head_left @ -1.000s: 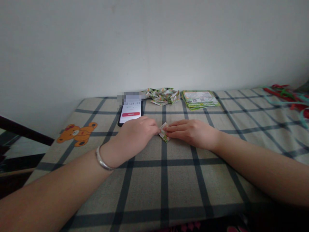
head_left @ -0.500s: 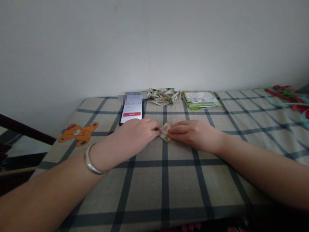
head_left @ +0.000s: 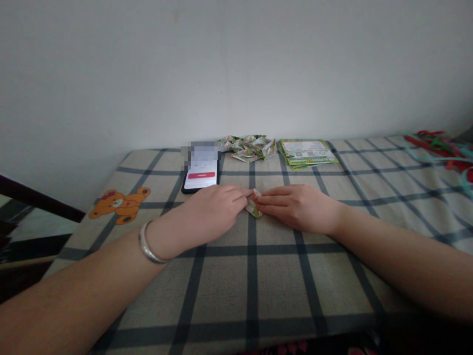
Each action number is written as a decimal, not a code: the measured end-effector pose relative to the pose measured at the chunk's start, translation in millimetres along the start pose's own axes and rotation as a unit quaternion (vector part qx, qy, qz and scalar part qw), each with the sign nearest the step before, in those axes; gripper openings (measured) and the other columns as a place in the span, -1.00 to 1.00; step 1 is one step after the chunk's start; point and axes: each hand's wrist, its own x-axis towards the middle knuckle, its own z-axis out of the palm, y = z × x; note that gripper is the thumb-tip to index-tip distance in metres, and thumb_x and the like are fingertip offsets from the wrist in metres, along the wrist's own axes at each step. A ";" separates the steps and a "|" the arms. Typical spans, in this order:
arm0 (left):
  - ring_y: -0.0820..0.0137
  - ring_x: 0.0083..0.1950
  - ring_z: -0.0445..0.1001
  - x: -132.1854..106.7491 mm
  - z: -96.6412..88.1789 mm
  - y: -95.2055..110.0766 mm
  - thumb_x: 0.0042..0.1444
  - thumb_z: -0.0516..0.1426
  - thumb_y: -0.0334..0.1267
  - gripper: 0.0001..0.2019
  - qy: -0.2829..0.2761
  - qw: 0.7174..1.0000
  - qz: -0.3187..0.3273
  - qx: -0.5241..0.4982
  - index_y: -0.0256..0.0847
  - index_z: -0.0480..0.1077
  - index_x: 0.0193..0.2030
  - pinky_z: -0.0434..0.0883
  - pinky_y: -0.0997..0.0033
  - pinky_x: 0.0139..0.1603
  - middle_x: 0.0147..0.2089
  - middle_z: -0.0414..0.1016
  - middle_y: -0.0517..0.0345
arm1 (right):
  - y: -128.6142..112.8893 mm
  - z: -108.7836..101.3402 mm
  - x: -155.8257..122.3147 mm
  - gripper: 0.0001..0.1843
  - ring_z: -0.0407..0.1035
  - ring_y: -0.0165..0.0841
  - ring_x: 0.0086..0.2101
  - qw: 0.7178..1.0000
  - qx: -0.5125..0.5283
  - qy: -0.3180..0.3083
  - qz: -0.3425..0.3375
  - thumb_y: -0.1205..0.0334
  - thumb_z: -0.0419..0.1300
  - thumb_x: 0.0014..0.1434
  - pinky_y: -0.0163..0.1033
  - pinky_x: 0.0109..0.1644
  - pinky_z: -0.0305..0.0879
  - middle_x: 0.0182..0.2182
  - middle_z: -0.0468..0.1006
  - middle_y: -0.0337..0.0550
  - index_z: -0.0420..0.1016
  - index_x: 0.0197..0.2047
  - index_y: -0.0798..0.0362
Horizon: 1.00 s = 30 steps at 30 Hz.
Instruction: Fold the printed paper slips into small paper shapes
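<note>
A small folded piece of printed green-and-white paper [head_left: 253, 210] lies on the checked tablecloth, mostly covered by fingers. My left hand [head_left: 225, 209], with a silver bangle at its wrist, has its fingertips closed on the paper's upper left part. From the other side, my right hand [head_left: 291, 204] keeps its fingers together and pressed on the paper's right edge. The fingertips of both hands nearly meet over it. Just beyond my left hand lies a phone [head_left: 200, 178] with a red button on its lit screen.
Several folded paper pieces [head_left: 251, 149] are heaped by the wall. Right of them is a stack of printed green sheets [head_left: 310, 152]. Colourful strips [head_left: 439, 148] lie at the far right. A bear picture [head_left: 120, 204] is on the cloth [head_left: 221, 286] at left.
My left hand has shifted slightly right, its fingertips now over the upper part of the paper and covering more of it. My right hand has barely moved.
</note>
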 end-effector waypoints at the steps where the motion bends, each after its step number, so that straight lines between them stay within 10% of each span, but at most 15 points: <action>1: 0.25 0.12 0.45 0.4 -0.4 0.3 0.18 0.02 -0.42 -0.70 0.001 1.000 -0.002 -0.003 -0.35 0.43 0.02 0.40 0.20 0.18 0.09 0.49 -0.10 | -0.5 -0.6 0.3 -0.62 0.37 -0.21 0.12 1.000 -0.004 -0.003 -0.001 0.37 0.10 0.29 -0.07 0.19 0.38 0.13 0.47 0.04 0.41 0.16 0.19; 21: 0.22 0.25 0.35 -4.8 7.6 1.4 0.28 -0.01 -0.31 -0.64 0.036 0.999 0.000 -0.002 -0.37 0.34 0.16 0.34 0.18 0.25 0.24 0.38 -0.12 | 2.5 -9.2 -0.6 -0.68 0.45 -0.29 -0.12 0.999 -0.016 -0.045 0.009 0.27 -0.03 0.37 -0.17 -0.08 0.47 -0.16 0.57 -0.04 0.54 -0.04 0.11; 30: 0.35 0.32 0.25 -2.5 -4.5 -6.4 0.28 -0.07 -0.42 -0.61 -0.019 0.998 0.057 -0.014 -0.34 0.35 0.19 0.19 0.30 0.36 0.24 0.40 0.07 | 7.1 -8.1 -6.8 -0.69 0.36 -0.27 0.07 0.999 0.037 -0.032 0.021 0.27 0.04 0.33 -0.14 0.11 0.37 0.04 0.54 -0.12 0.52 0.03 0.08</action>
